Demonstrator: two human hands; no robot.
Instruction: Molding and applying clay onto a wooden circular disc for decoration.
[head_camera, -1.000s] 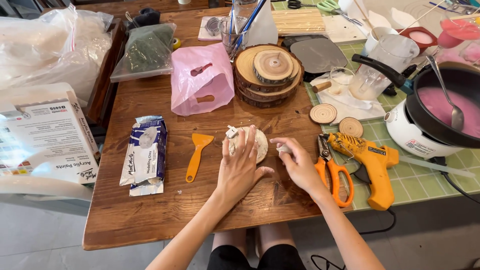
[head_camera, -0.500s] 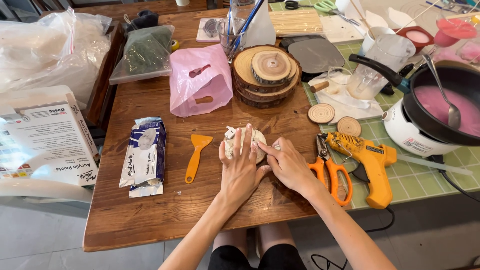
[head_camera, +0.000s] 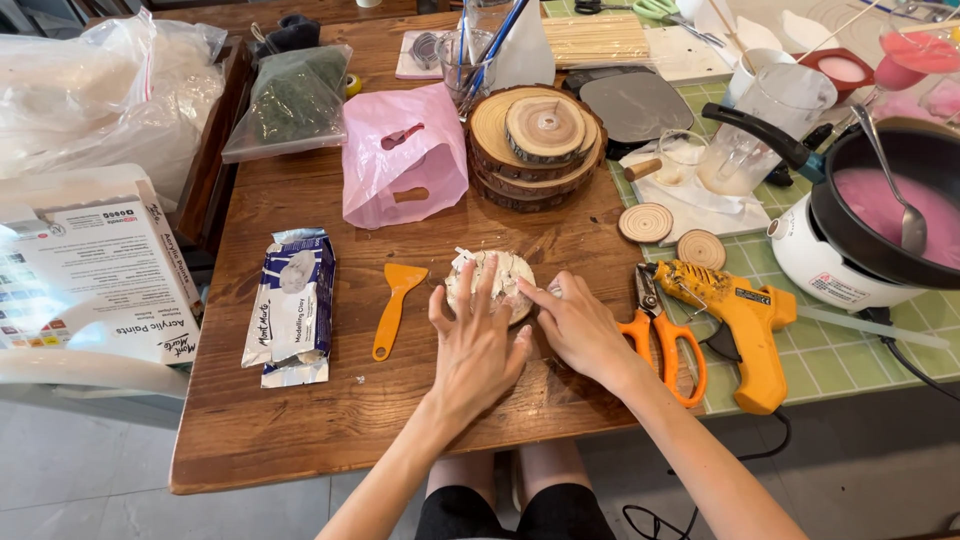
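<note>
Small wood slice (head_camera: 492, 280) lies flat on the brown wooden counter (head_camera: 300, 420), near centre, its top covered with whitish clay-like material. Left hand (head_camera: 477, 345) rests palm-down at its near edge, fingers (head_camera: 487, 285) spread and extended over the white surface, touching it. Right hand (head_camera: 583, 328) comes in from the right side, fingers held close together, tips pressed against the slice's right edge; whether anything is pinched between them, cannot tell. Orange plastic scraper (head_camera: 393, 306) lies just left of the left hand, apart from it. Blue-and-white clay packet (head_camera: 291, 303) farther left, opened at one end. Orange-handled snips (head_camera: 660, 330) lie just beside the right hand, a yellow glue gun (head_camera: 738, 322) beyond them on the green checked mat (head_camera: 850, 350). Behind the slice: pink plastic bag (head_camera: 402, 155), stack of larger wood slices (head_camera: 536, 143), two small wood discs (head_camera: 672, 235). Far right, a pot of pink liquid (head_camera: 885, 215) with a spoon (head_camera: 895, 180) in it.
</note>
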